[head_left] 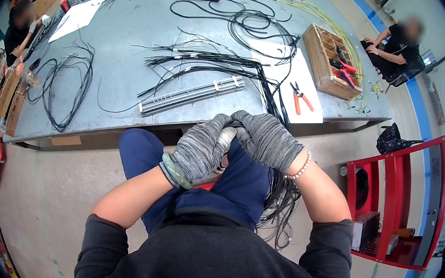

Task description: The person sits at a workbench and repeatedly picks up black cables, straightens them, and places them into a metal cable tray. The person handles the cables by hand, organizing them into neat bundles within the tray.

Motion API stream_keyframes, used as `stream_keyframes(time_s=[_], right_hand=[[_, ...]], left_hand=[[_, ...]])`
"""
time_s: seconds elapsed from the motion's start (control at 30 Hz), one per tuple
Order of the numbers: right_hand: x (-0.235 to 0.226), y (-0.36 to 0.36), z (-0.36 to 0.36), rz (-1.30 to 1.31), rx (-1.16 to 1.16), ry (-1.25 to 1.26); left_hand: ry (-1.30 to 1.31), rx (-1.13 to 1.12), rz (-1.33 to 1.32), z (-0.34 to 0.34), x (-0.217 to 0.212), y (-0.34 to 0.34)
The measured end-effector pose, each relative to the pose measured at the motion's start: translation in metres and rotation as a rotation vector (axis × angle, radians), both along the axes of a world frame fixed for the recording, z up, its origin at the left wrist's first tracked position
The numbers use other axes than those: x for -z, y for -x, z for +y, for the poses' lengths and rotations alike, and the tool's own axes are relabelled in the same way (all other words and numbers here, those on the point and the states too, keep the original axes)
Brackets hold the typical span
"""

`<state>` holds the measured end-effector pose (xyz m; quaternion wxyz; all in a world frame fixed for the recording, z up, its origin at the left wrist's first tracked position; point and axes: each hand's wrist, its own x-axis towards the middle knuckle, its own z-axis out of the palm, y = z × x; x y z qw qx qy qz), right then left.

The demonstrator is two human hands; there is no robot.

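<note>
I saw both gloved hands, left hand (199, 148) and right hand (267, 140), with fingers clamped together on the black wire bundle (281, 200), which ran from the worktop (120, 72) beyond the fingers, through them (right nearer), down past the lap.

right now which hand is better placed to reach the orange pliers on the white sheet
Probably the right hand. The orange pliers lie on the white sheet at the table's right side, just beyond that glove. The left hand sits farther away, and both gloves grip the black wire bundle.
</note>
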<state>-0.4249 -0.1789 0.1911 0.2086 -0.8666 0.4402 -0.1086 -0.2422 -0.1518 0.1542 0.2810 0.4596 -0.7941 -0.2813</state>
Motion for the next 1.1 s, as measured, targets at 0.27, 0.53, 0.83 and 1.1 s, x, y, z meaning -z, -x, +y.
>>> stream_keyframes(time_s=[0.27, 0.53, 0.83, 1.1], right_hand=[[0.003, 0.001, 0.013, -0.070, 0.092, 0.051], [-0.011, -0.009, 0.014, 0.254, 0.111, 0.037], [-0.023, -0.002, 0.012, -0.117, -0.004, -0.033], [-0.011, 0.010, 0.017, -0.776, 0.097, -1.199]], left_hand=[[0.085, -0.113, -0.094, -0.002, -0.001, 0.010], [0.210, -0.060, -0.257, -0.004, 0.011, 0.016], [0.287, -0.170, 0.004, -0.008, 0.007, 0.015], [0.444, -0.145, -0.037, 0.008, 0.004, 0.009]])
